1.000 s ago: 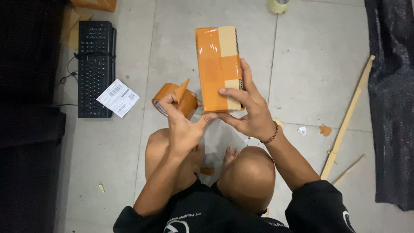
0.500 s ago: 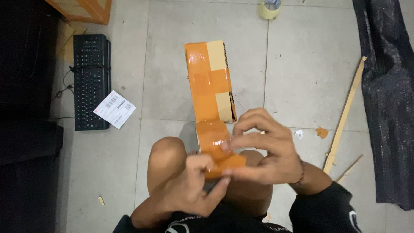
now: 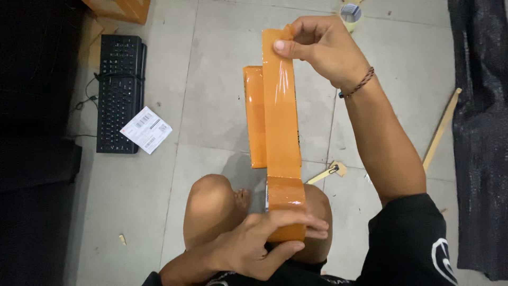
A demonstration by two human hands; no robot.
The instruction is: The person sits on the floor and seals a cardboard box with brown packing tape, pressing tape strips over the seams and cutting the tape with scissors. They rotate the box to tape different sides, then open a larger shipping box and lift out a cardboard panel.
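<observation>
From my remote seat the biggest things are the grey tiled floor (image 3: pixel 222 132), a black sheet (image 3: pixel 479 132) along the right edge and a black keyboard (image 3: pixel 119 92) at the left with a white label (image 3: pixel 146 130) beside it. In the middle lies the box (image 3: pixel 255 114), wrapped in orange, on the floor past my knees. What has changed: half a second ago both hands were bunched close over the roll near my lap; now the right hand (image 3: pixel 323 47) is stretched far forward, thumb and fingers pinched shut on the free end of the tape strip (image 3: pixel 280 106), which runs taut above the box. The left hand (image 3: pixel 264 249) is curled tight round the tape roll (image 3: pixel 286 198) by my knee. I judge a long length is now drawn out, ready to lay down. Smaller bits: a wooden stick (image 3: pixel 440 130), a pale tape roll (image 3: pixel 351 13) at top.
</observation>
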